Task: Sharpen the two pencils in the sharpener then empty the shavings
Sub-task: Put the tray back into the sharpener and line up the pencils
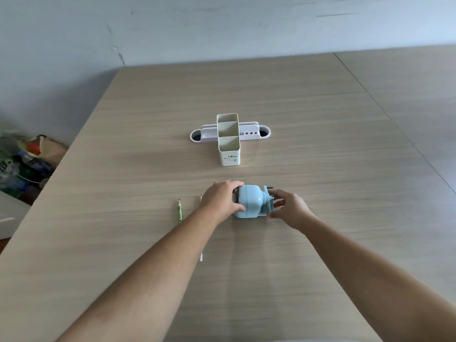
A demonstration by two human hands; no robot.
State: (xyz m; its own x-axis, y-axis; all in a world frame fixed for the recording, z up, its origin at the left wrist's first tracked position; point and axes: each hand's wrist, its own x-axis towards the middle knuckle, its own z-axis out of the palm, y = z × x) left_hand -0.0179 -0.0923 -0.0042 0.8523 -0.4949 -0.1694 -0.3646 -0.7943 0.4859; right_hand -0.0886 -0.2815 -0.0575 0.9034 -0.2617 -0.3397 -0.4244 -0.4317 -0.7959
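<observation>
A light blue crank sharpener [250, 201] stands on the wooden table [148, 144] in the middle of the head view. My left hand [220, 199] grips its left end. My right hand [288, 208] touches the darker crank part at its right end, fingers curled around it. A green pencil [180, 210] lies on the table to the left of my left forearm, tip pointing away. A second, pale pencil [200, 198] lies mostly hidden under my left forearm; only its far tip and its near end show.
A cream three-compartment pencil holder [229, 140] stands behind the sharpener, with a white oval desk organiser [256, 132] lying crosswise behind it. Colourful bags [27, 161] sit on the floor off the table's left edge. A second table [407, 82] adjoins on the right.
</observation>
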